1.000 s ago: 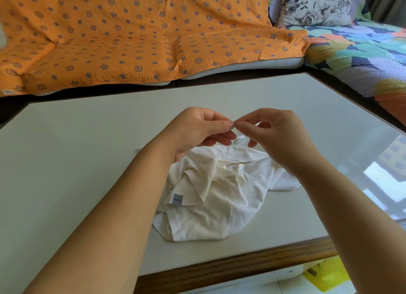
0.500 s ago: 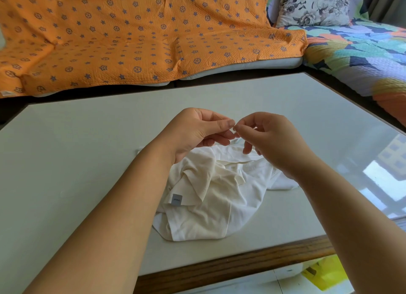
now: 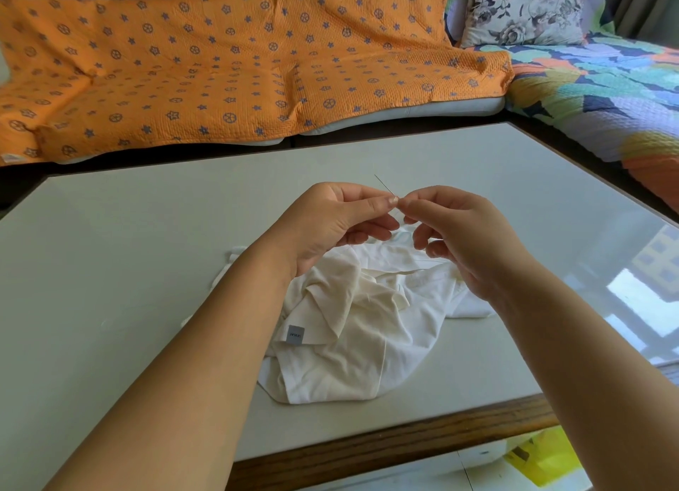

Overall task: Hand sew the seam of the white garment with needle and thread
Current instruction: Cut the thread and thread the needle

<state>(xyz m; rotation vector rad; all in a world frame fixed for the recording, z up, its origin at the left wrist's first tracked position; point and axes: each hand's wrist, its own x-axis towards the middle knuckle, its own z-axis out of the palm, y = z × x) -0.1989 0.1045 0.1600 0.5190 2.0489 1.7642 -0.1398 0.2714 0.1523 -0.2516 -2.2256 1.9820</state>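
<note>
One white garment [image 3: 352, 329] lies crumpled on the worktop [image 3: 128, 255] near its front edge, with one small grey label [image 3: 295, 334] showing on a fold at its left side. One needle [image 3: 384, 185] is in view, a thin dark line slanting up and away to the left from the point where the two hands meet.

Both forearms reach in from the near corners, and the hands are raised above the garment's far part, not touching it. The left hand [image 3: 330, 226] has its back turned left, and its thumb and forefinger pinch the needle's near end, the other fingers curled loosely beneath. The right hand [image 3: 463, 241] faces it, touching fingertip to fingertip. Its thumb and forefinger are pressed together just beside the left forefinger's tip, and its lower fingers are curled in. What the right fingers pinch is too fine to tell, and no thread can be made out for certain.

Beyond the worktop are one orange patterned cover [image 3: 227, 68] on a sofa, one floral cushion [image 3: 521, 13] and one multicoloured quilt [image 3: 602, 97]. One yellow item [image 3: 543, 461] lies below the worktop's front edge.
</note>
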